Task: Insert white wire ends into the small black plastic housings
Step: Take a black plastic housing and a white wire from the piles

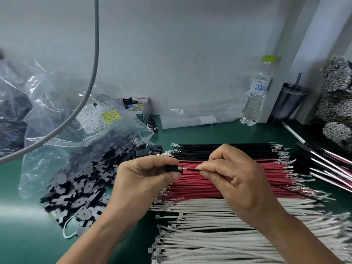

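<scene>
My left hand [144, 180] pinches a small black plastic housing [172, 168] between thumb and fingers. My right hand [236, 180] pinches a thin black wire [191, 169] whose metal tip meets the housing's right side. Both hands hover over rows of wires on the green mat: black wires [219, 149] at the back, red wires [200, 185] in the middle, white wires [219, 231] nearest me. A heap of loose black housings [83, 187] spills from a clear plastic bag [62, 119] to the left.
A water bottle [256, 92] and a dark tumbler [289, 103] stand at the back right by the wall. Bundled pink and black wires [331, 168] lie at the far right. A grey cable [83, 96] hangs across the left. A small box [141, 109] sits behind the bag.
</scene>
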Demonstrator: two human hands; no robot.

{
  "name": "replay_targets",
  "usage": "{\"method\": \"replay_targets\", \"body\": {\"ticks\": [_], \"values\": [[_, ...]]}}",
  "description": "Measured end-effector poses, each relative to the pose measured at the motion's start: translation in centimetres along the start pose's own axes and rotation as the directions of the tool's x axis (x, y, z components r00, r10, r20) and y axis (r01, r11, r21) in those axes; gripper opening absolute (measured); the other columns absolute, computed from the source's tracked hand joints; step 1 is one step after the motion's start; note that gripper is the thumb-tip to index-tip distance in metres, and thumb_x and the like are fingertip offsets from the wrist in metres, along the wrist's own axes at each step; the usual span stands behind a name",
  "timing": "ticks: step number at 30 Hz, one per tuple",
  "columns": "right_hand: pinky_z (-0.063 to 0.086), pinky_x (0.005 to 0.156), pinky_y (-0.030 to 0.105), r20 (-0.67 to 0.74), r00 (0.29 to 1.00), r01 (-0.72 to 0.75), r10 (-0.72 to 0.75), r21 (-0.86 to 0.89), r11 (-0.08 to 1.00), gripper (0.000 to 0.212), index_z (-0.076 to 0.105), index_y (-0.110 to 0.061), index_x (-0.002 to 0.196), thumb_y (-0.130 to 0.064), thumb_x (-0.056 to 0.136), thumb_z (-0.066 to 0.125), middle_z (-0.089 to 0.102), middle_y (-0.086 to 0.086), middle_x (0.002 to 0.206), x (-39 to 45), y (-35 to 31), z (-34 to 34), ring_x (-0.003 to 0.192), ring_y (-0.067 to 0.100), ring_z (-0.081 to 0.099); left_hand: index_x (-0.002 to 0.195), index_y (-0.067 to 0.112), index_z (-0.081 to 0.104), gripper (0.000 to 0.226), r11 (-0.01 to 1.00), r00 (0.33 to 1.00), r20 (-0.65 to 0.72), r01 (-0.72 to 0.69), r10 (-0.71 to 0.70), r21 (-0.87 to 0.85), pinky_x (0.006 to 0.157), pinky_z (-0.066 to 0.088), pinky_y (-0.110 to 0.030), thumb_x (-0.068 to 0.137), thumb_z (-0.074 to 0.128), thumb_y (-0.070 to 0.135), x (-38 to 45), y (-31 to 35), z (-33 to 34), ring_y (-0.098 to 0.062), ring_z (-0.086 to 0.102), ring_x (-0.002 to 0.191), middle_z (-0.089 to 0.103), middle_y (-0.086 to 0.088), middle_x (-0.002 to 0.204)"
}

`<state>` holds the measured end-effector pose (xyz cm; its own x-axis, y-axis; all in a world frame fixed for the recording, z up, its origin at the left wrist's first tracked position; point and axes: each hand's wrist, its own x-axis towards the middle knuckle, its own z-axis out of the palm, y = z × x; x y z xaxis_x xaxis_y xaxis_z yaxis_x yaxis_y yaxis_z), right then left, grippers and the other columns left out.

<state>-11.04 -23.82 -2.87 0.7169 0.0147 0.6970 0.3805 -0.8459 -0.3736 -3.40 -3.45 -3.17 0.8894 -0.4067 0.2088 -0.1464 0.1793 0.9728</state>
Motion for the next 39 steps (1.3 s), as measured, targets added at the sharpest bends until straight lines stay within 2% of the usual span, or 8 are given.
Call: {"method": "replay_targets", "body": {"ticks": [4, 14, 19, 24, 29, 34, 37, 39], "values": [[0.051, 0.061, 0.03, 0.014, 1.0, -0.015, 0.014, 0.066, 0.998, 0.023, 0.081, -0.015, 0.096, -0.032, 0.092, 0.065, 0.059, -0.007, 0.082, 0.0, 0.1, -0.2, 0.076, 0.014, 0.059, 0.09, 0.01, 0.083, 0.032, 0.998, 0.999, 0.029, 0.04, -0.039, -0.038, 0.073, 0.062, -0.026, 0.058, 0.087, 0.009, 0.1, 0.2, -0.3, -0.029, 0.076, 0.083, 0.079, -0.018, 0.091], [0.05, 0.067, 0.025, 0.101, 0.991, -0.107, 0.09, 0.173, 0.979, 0.012, 0.081, -0.021, 0.095, -0.026, 0.089, 0.072, 0.059, -0.01, 0.085, 0.1, 0.4, -0.6, 0.083, 0.015, 0.061, 0.085, 0.01, 0.083, 0.028, 0.998, 0.994, 0.083, 0.065, -0.064, -0.008, 0.069, 0.059, -0.021, 0.058, 0.088, 0.008, 0.1, 0.3, -0.2, -0.024, 0.077, 0.079, 0.079, -0.017, 0.088], [0.05, 0.057, 0.031, 0.077, 0.995, 0.073, -0.065, -0.106, 0.992, 0.011, 0.078, -0.017, 0.092, -0.024, 0.091, 0.07, 0.057, -0.01, 0.082, 0.0, -0.8, 0.4, 0.076, 0.012, 0.055, 0.082, 0.016, 0.084, 0.022, 0.984, 0.994, 0.072, -0.093, 0.082, 0.153, 0.069, 0.06, -0.023, 0.063, 0.086, 0.005, -0.3, 0.0, 0.3, -0.021, 0.074, 0.074, 0.078, -0.011, 0.082], [0.05, 0.061, 0.031, 0.023, 0.999, 0.031, -0.029, -0.116, 0.993, 0.014, 0.076, -0.018, 0.091, -0.028, 0.093, 0.067, 0.06, -0.01, 0.086, -0.1, -0.4, 0.6, 0.078, 0.01, 0.057, 0.086, 0.016, 0.084, 0.025, 0.991, 0.998, 0.028, -0.064, 0.062, 0.121, 0.067, 0.059, -0.021, 0.063, 0.086, 0.008, -0.3, -0.1, 0.5, -0.02, 0.074, 0.073, 0.079, -0.01, 0.082], [0.049, 0.062, 0.034, 0.019, 0.996, 0.093, -0.091, -0.156, 0.983, 0.014, 0.072, -0.011, 0.089, -0.02, 0.096, 0.064, 0.059, -0.004, 0.086, 0.0, -0.9, 1.8, 0.077, 0.016, 0.054, 0.082, 0.019, 0.084, 0.021, 0.976, 0.994, 0.003, -0.108, 0.109, 0.187, 0.072, 0.064, -0.035, 0.064, 0.087, 0.009, -0.4, -0.2, 0.3, -0.032, 0.073, 0.077, 0.078, -0.011, 0.082], [0.049, 0.059, 0.034, 0.023, 0.994, 0.113, -0.111, -0.213, 0.97, 0.017, 0.073, -0.011, 0.089, -0.022, 0.097, 0.064, 0.06, -0.003, 0.085, 0.1, -1.0, 2.4, 0.076, 0.016, 0.053, 0.084, 0.027, 0.084, 0.021, 0.951, 0.986, 0.021, -0.165, 0.165, 0.262, 0.069, 0.061, -0.026, 0.068, 0.086, 0.014, -0.3, -0.2, 0.2, -0.023, 0.073, 0.074, 0.078, -0.004, 0.083], [0.048, 0.062, 0.031, -0.082, 0.987, 0.098, -0.135, -0.352, 0.931, 0.013, 0.075, -0.013, 0.094, -0.022, 0.098, 0.067, 0.061, -0.002, 0.088, 0.6, -0.8, 2.1, 0.08, 0.017, 0.053, 0.09, 0.03, 0.083, 0.023, 0.959, 0.989, -0.053, -0.117, 0.135, 0.258, 0.064, 0.058, -0.022, 0.071, 0.085, 0.016, 0.0, -0.5, 0.0, -0.021, 0.072, 0.071, 0.079, -0.001, 0.082], [0.046, 0.065, 0.029, -0.106, 0.982, 0.106, -0.155, -0.368, 0.924, 0.009, 0.075, -0.014, 0.099, -0.019, 0.097, 0.068, 0.061, -0.001, 0.092, 0.5, -0.7, 1.9, 0.083, 0.017, 0.052, 0.091, 0.032, 0.082, 0.026, 0.959, 0.985, -0.125, -0.084, 0.122, 0.27, 0.06, 0.056, -0.018, 0.073, 0.086, 0.014, 0.2, -0.7, -0.3, -0.017, 0.072, 0.068, 0.079, 0.001, 0.08]]}}
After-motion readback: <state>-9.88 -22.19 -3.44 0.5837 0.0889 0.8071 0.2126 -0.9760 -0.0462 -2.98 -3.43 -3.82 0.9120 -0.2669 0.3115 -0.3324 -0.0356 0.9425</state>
